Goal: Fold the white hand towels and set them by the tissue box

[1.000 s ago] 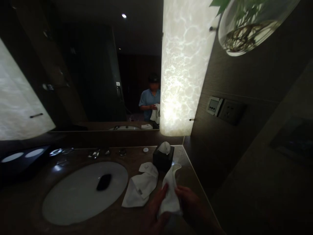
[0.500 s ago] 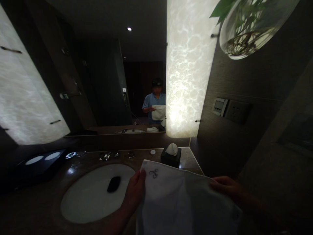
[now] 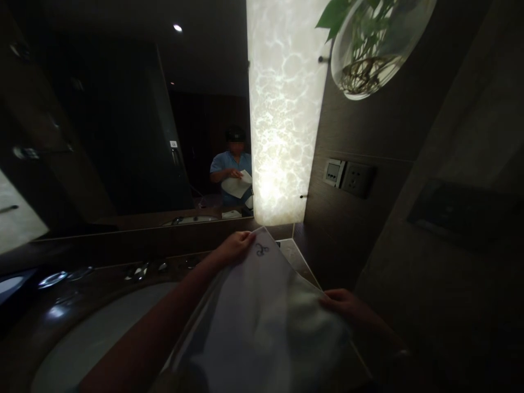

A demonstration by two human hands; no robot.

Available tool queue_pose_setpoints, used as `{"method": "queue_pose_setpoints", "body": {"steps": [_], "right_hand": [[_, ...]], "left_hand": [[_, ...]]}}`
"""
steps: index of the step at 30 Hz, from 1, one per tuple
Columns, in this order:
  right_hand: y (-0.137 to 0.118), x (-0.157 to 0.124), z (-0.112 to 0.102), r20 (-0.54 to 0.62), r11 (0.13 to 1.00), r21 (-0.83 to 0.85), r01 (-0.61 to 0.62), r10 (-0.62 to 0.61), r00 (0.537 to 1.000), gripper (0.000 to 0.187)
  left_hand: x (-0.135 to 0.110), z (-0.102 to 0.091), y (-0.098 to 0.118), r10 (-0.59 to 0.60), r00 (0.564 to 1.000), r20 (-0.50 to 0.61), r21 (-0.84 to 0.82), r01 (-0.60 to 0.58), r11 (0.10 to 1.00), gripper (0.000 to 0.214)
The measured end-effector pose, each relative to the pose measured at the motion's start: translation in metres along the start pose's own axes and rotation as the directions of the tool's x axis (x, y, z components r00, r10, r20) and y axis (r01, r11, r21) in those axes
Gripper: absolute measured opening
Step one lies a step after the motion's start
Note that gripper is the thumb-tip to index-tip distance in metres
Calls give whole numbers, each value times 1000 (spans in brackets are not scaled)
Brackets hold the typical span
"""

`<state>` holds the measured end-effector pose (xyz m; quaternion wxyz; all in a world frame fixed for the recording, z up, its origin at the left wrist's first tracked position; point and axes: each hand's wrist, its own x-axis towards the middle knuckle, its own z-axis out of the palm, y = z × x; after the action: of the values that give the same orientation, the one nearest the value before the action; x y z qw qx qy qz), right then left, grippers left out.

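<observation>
A white cloth napkin or small towel point(image 3: 257, 322) hangs spread open between my hands, with a dark embroidered monogram point(image 3: 262, 250) near its upper corner. My left hand point(image 3: 235, 245) pinches that upper corner above the far side of the counter. My right hand point(image 3: 346, 307) grips the opposite edge, low on the right. Below my left forearm lies the white sink basin point(image 3: 94, 344), partly covered by my arm and the cloth. The tissue box is hidden behind the cloth.
A wall mirror point(image 3: 123, 136) reflects me in a blue shirt. A glowing marble light panel point(image 3: 284, 103) rises beside it, with a glass plant bowl point(image 3: 368, 49) above. Tap fittings point(image 3: 141, 271) stand on the stone counter point(image 3: 298, 256). A wall socket point(image 3: 357, 179) is on the right.
The bunched cloth now hangs spread open and has risen toward the mirror, covering the tissue box. My hands have moved apart. The view has swung, so the sink sits lower left.
</observation>
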<state>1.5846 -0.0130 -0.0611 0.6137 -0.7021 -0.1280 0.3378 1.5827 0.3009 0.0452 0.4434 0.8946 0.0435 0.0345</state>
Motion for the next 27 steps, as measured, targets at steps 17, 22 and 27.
{"method": "queue_pose_setpoints", "body": {"steps": [17, 22, 27], "right_hand": [[169, 58, -8, -696, 931, -218, -292, 61, 715, 44], [155, 85, 100, -478, 746, -665, -39, -383, 791, 37], [178, 115, 162, -316, 461, -875, -146, -317, 894, 42]], "left_hand": [[-180, 241, -230, 331, 865, 376, 355, -465, 811, 14], [-129, 178, -227, 76, 938, -337, 496, 109, 861, 29], [-102, 146, -232, -355, 911, -208, 544, 409, 732, 41]]}}
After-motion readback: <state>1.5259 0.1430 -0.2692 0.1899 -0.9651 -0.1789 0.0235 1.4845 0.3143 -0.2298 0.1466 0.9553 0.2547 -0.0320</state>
